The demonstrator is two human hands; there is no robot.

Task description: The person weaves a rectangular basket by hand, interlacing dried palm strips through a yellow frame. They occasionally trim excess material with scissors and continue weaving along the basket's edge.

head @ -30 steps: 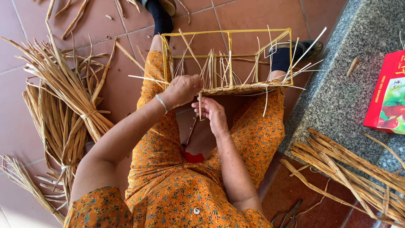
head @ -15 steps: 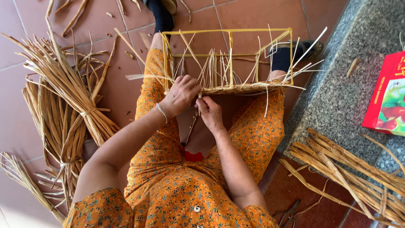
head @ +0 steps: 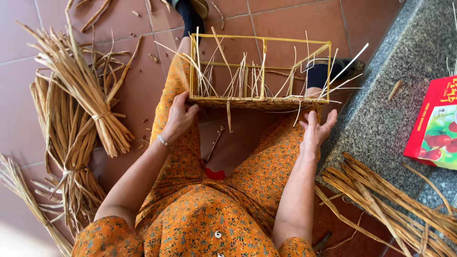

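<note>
Your yellow rectangular wire basket frame with its woven straw base (head: 259,71) rests across your knees, its long axis running side to side in front of you and its open wire box standing away from your body. Both hands sit at its near edge, one at each end.

Your left hand (head: 178,116) closes around the near left corner, fingers curled over the woven rim, so that grip holds the frame. Your right hand (head: 316,128) is spread wide, palm toward the near right corner; it lies just beside or lightly against that end, and you cannot tell which from here. It holds nothing. The frame lies forward of both hands and between them, with the left hand the one in firm contact.

Loose pale straw strands stick up and out of the weave, and they blur where the right corner ends. A thin dark metal tool (head: 215,143) lies in your lap below the frame; its tip is hard to make out. The tied bundle of dried reeds (head: 81,90) lies on the tiled floor well to your left, more reeds (head: 390,204) near your right elbow, partly cut off.
</note>
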